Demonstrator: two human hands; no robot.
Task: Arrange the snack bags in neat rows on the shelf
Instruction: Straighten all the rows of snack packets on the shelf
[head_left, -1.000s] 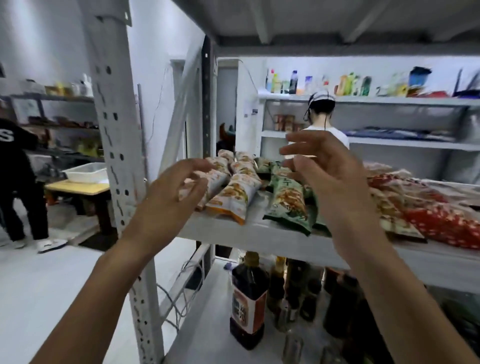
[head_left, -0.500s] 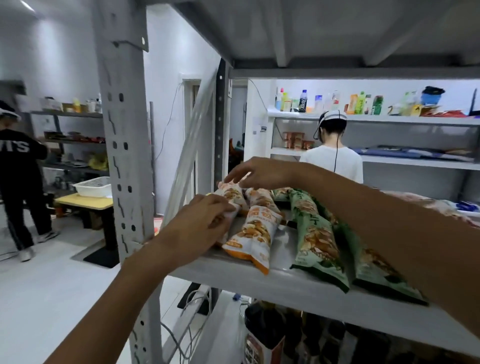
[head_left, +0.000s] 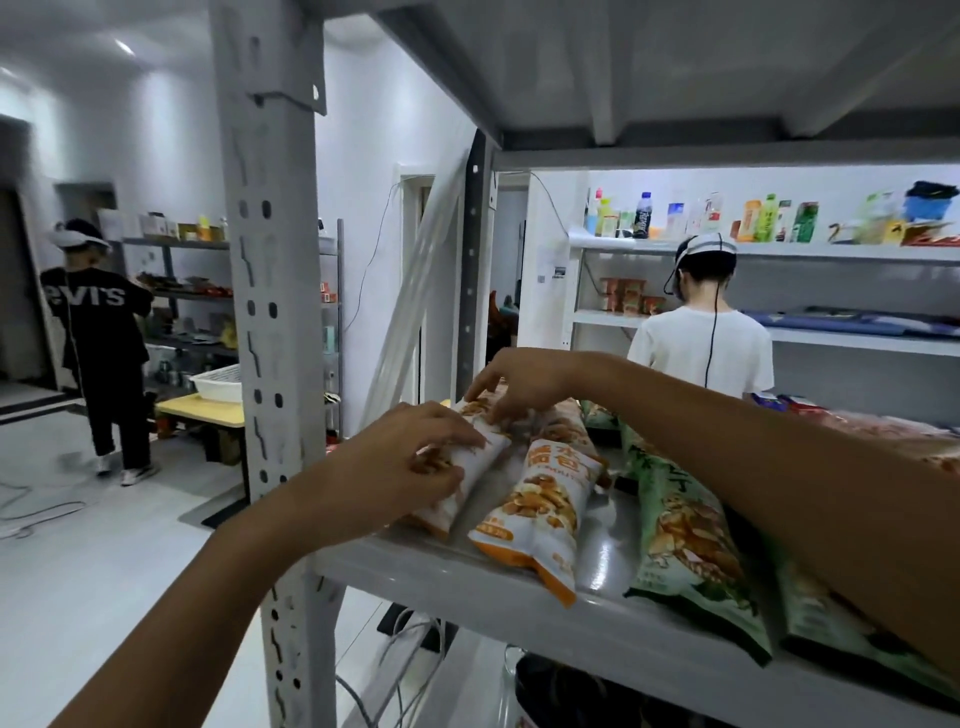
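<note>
On the grey shelf (head_left: 467, 584), snack bags are laid in rows that run from near to far. The left orange bag (head_left: 480, 460) is held by the left hand (head_left: 410, 467), with the fingers curled over its top and the thumb tucked at its side. Just behind it, the far orange bag (head_left: 467, 407) is touched by the bent fingertips of the right hand (head_left: 524, 379). If that bag is pinched or only pressed cannot be told. The right arm is stretched across the shelf from the right.

Just right of the held bag, a second orange bag (head_left: 540, 512) is laid flat, with its near end over the shelf's front edge. Further right, two green bags (head_left: 685, 545) are laid side by side, and the right one is partly hidden by the arm.

The shelf is held up at its left corner by a grey post (head_left: 270, 312) with holes. Far off, a person in black (head_left: 98, 332) is seen on the left and a person in white (head_left: 701, 348) on the right, both by other shelves.
</note>
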